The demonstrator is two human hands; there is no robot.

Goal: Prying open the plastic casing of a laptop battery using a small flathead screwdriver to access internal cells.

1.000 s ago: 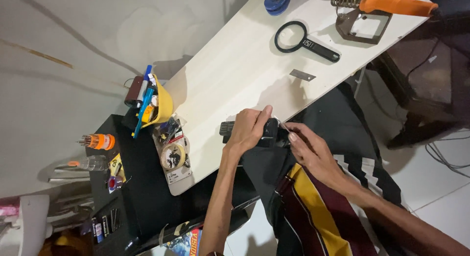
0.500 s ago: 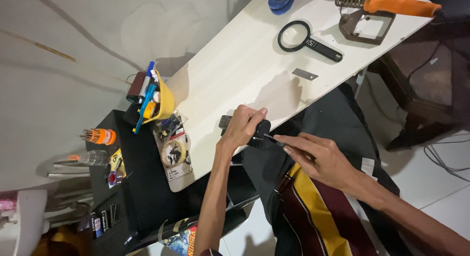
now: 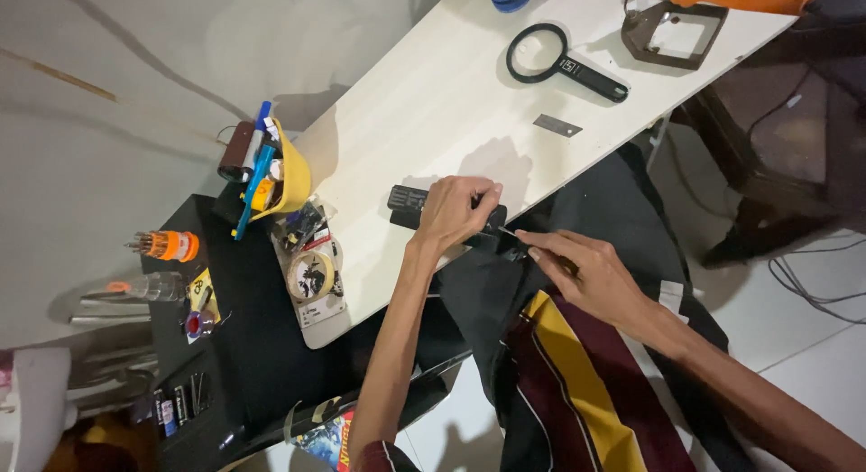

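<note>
Head view showed one flat black rectangular device (image 3: 424, 204) at the pale wooden desk's (image 3: 433, 102) near edge, left hand (image 3: 456, 210) gripping it; right hand (image 3: 586, 272) pinched one thin metal tool (image 3: 511, 233) beside it.

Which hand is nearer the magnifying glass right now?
Left. The left hand lies on the black device at the table edge, below the magnifying glass. The right hand sits lower still, off the table over the lap, pinching a thin tool.
</note>
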